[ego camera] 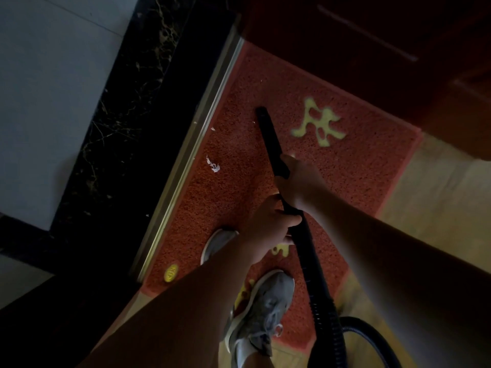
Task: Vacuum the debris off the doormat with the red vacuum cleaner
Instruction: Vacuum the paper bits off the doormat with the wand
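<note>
Setting: dim doorway, with a black veined marble threshold (127,128) and a brushed metal sill strip (196,144) along one edge, a dark red door (345,35) at the far end, and a yellowish wooden floor (438,195) on the other side.
Mat: the red looped-pile doormat (345,168) with yellow characters lay flat between the sill strip and the wooden floor; a grey lace-up trainer (263,309) stood on its near end.
Debris: white paper-like scraps of debris (213,165) sat on the mat just beside the sill strip, well apart from the nozzle tip; smaller flecks lay further along that edge.
Tool: the black rigid crevice nozzle (267,128) pointed away from the person, with its tip low over or on the pile; contact could not be confirmed. The black ribbed flexible hose (316,274) trailed back past the trainer. The cleaner's body lay outside the view.
Handling (judged): the nozzle probably light and stiff, best steered from its thick rear collar; the hose pliant and springy, likely to tug sideways, so a second hold at the joint would steady it. The scraps appeared weightless and easily scattered.
Left hand: the left hand (268,221) was wrapped around the joint of nozzle and hose, with the forearm reaching in from the lower left.
Right hand: the right hand (300,179) clasped the nozzle shaft ahead of the left, with the arm extended from the right.
</note>
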The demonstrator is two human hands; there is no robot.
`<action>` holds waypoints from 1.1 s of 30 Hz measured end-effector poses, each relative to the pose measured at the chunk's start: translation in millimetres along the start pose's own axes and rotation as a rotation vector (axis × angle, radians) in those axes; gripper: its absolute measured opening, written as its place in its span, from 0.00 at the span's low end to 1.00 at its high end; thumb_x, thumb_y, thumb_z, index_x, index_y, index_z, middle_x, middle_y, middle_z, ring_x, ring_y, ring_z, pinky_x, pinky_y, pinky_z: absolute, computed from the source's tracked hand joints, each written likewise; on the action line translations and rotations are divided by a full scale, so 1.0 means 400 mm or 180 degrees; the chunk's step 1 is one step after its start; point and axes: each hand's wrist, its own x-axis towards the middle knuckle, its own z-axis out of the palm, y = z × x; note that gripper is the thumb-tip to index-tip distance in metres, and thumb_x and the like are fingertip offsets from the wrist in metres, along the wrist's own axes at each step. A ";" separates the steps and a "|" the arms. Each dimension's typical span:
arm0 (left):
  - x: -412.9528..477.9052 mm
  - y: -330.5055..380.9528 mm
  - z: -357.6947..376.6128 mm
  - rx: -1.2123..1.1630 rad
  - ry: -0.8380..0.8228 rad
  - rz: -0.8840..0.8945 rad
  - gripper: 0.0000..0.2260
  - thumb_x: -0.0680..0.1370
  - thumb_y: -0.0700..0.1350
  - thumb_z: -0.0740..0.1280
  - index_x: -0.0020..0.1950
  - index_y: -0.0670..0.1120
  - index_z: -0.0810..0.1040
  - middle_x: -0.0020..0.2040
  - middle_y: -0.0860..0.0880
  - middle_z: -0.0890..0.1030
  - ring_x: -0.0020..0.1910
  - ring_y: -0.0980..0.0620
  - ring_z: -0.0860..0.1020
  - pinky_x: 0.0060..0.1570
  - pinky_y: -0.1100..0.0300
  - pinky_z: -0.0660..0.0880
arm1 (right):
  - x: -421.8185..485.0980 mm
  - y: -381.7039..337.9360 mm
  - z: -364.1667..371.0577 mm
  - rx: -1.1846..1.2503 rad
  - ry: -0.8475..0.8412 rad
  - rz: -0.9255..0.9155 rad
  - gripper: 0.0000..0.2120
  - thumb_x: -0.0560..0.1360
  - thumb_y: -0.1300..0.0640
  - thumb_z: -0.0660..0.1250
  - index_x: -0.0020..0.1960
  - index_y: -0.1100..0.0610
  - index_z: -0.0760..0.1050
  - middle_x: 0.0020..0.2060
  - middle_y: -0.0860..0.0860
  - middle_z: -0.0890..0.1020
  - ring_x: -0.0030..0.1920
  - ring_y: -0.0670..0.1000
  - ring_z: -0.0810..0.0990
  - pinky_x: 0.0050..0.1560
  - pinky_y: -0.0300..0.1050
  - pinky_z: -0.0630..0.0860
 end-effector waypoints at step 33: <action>0.013 0.052 -0.004 0.0216 -0.0083 0.0225 0.18 0.81 0.38 0.66 0.70 0.49 0.73 0.54 0.45 0.82 0.53 0.47 0.83 0.45 0.55 0.84 | 0.020 -0.034 -0.048 -0.0070 0.0259 -0.0078 0.22 0.79 0.56 0.62 0.73 0.51 0.69 0.45 0.54 0.79 0.40 0.56 0.76 0.37 0.44 0.67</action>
